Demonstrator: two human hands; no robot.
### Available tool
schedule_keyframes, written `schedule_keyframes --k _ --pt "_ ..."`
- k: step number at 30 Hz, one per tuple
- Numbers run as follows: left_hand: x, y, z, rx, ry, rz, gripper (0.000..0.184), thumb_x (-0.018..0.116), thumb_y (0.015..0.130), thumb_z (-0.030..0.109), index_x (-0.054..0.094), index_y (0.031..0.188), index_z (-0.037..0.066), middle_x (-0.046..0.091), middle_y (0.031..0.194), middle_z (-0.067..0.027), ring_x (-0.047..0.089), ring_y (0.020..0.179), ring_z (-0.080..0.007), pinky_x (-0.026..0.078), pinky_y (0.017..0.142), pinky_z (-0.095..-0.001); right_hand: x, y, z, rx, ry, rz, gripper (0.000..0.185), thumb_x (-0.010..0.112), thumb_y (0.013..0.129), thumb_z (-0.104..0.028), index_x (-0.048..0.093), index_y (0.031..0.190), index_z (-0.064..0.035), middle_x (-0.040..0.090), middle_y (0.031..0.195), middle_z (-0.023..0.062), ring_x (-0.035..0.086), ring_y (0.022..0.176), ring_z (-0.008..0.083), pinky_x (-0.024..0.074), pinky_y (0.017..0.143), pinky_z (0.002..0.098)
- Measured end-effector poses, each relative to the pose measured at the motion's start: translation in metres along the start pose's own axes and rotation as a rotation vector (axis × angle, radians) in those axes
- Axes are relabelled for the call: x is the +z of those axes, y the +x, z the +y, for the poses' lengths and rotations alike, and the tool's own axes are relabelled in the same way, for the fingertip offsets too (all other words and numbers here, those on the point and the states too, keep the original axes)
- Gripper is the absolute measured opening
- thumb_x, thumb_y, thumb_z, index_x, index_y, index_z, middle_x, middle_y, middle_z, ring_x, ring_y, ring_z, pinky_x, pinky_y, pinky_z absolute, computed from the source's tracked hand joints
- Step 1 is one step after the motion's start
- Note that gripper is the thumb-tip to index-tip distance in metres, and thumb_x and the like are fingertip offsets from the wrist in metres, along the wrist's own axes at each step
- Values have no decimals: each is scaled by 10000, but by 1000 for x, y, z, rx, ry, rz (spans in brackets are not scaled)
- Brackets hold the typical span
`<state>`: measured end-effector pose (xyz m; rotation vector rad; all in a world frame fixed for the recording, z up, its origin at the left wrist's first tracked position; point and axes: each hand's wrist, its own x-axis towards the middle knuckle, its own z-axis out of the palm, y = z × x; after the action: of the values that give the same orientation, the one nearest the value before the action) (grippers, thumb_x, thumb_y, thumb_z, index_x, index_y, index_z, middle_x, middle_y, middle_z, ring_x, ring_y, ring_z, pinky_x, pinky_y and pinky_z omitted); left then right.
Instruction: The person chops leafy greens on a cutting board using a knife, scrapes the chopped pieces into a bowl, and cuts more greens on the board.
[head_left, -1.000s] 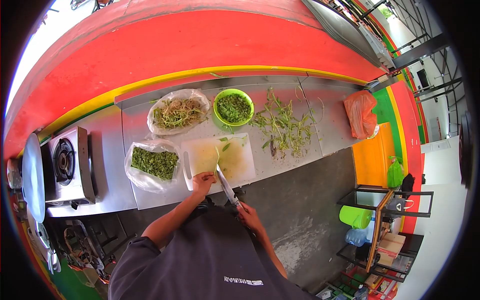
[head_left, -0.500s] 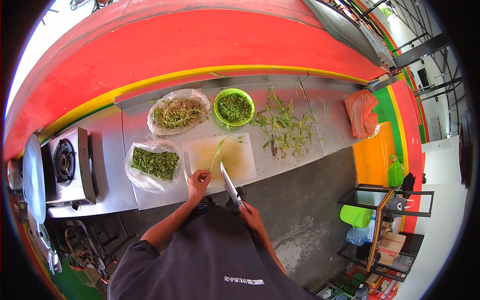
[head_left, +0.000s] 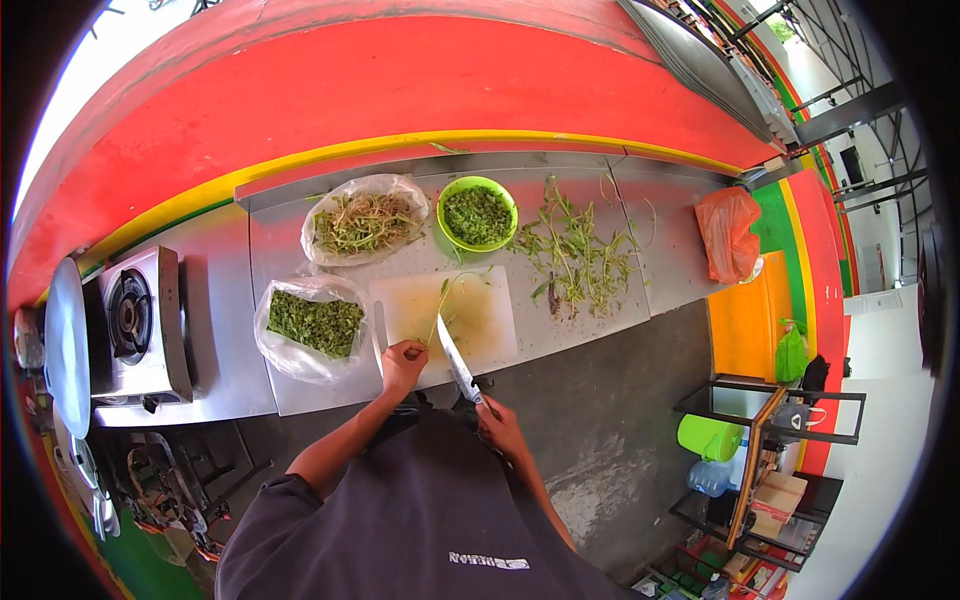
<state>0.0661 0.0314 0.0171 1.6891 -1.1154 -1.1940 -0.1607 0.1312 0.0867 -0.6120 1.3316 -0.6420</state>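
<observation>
My left hand (head_left: 405,364) pinches the lower end of a thin green stem (head_left: 440,304) above the white cutting board (head_left: 496,340). In my right hand (head_left: 497,425) is the handle of a knife (head_left: 457,358), its blade slanting up over the board close to the stem. Behind the board stands a green bowl (head_left: 444,233) of chopped greens. Loose leafy stems (head_left: 580,250) are spread to the right. On the left lie a clear bag of cut greens (head_left: 315,322) and a bag of stalks and roots (head_left: 365,222).
A gas stove (head_left: 150,330) sits at the far left of the metal counter (head_left: 222,290). An orange plastic bag (head_left: 727,235) rests at the counter's right end. A shelf with a green bucket (head_left: 710,436) stands on the right. A red wall (head_left: 400,85) runs behind.
The stem in my left hand has shifted from beside the blade to just left of its tip. The whole view has moved slightly.
</observation>
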Motion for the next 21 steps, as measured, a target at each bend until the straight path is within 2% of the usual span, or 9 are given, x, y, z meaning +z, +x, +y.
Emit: schedule_keyframes --k 7,16,21 --pt "3 2 -8 -9 -24 3 139 755 791 117 759 876 8 743 747 -88 706 667 -135 563 664 -278 4 6 7 41 41 -8 336 574 1035 -245 598 1337 -101 418 659 -78 348 513 12 275 443 198" --pt "3 3 -7 -11 20 7 154 764 780 139 763 877 18 743 743 -84 703 661 -140 556 655 -280 0 7 14 61 40 -15 340 559 1043 -267 575 1361 -147 403 642 -74 323 476 17 243 412 204" --pt "2 4 -6 -20 46 0 159 768 777 150 763 875 24 742 740 -84 707 661 -146 555 651 -286 1 -1 5 161 103 1 344 586 1029 -309 589 1340 -162 405 647 -85 327 490 16 248 423 207"
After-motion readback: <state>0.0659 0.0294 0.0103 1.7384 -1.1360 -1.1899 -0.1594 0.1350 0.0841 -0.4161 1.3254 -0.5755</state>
